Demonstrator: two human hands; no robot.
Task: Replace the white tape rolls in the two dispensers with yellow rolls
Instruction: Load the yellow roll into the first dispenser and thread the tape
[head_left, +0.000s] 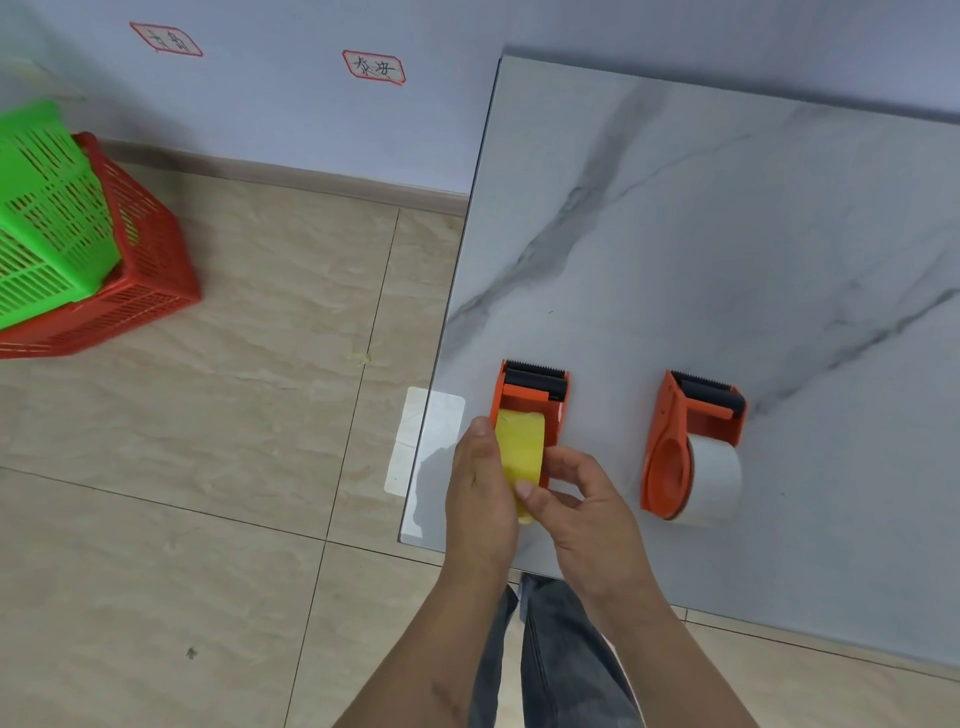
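Observation:
Two orange tape dispensers lie near the front left of a marble-patterned table (701, 234). The left dispenser (532, 395) has a yellow roll (521, 451) in its holder. My left hand (480, 491) grips the roll's left side. My right hand (576, 509) pinches the roll's lower right edge with thumb and fingers against the dispenser's side. The near part of the roll is hidden by my hands. The right dispenser (675, 447) lies apart, untouched, with a white roll (714, 480) in it.
The table's left edge runs just beside the left dispenser. On the tiled floor at far left a green basket (47, 218) sits inside a red basket (145, 270). A white rectangle (426, 436) lies under the table's edge.

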